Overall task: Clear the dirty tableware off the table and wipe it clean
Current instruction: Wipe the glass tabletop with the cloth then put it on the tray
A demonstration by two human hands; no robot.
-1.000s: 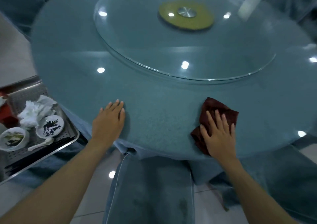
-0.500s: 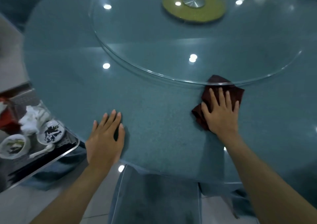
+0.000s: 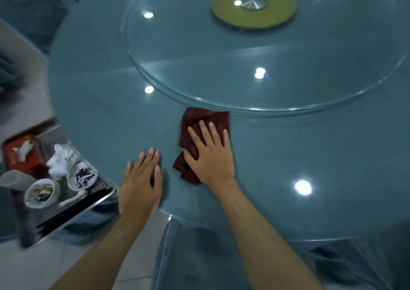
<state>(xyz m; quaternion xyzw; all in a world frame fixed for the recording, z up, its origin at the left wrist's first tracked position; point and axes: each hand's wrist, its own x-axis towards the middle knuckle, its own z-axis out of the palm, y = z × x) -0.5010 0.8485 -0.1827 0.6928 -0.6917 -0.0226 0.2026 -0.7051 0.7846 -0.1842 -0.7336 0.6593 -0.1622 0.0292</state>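
Our right hand [image 3: 210, 156] lies flat on a dark red cloth [image 3: 205, 117], fingers straight and slightly spread, palm pressing it down rather than gripping it. The cloth is crumpled and sits on the blue-green tabletop [image 3: 93, 112] a little in from the near edge. Its far side reaches the rim of the glass turntable [image 3: 199, 56], and we cannot tell whether it slips under the glass. A corner of the cloth sticks out to the left of our wrist.

Our left hand [image 3: 139, 187] rests just beside it, to the left, close to the near edge. Its palm is down and its fingers are straight and together, holding nothing. The two hands do not touch.

At the turntable's centre sits a yellow-green disc [image 3: 277, 16] with a round metal cap [image 3: 254, 1].

Past the near-left edge of the tabletop, and lower than it, is a steel tray [image 3: 73, 216]. On it we see a small bowl [image 3: 82, 175] smeared with dark residue and, beside it, a second bowl [image 3: 41, 193] with leftovers. A white spoon [image 3: 72, 198] lies in front of them, and a pale cup [image 3: 12, 177] lies on its side at the tray's left. Behind the bowls are crumpled white tissue [image 3: 60, 161] and a red box [image 3: 21, 154].

A covered chair [image 3: 199, 261] stands below the near edge, between our forearms.
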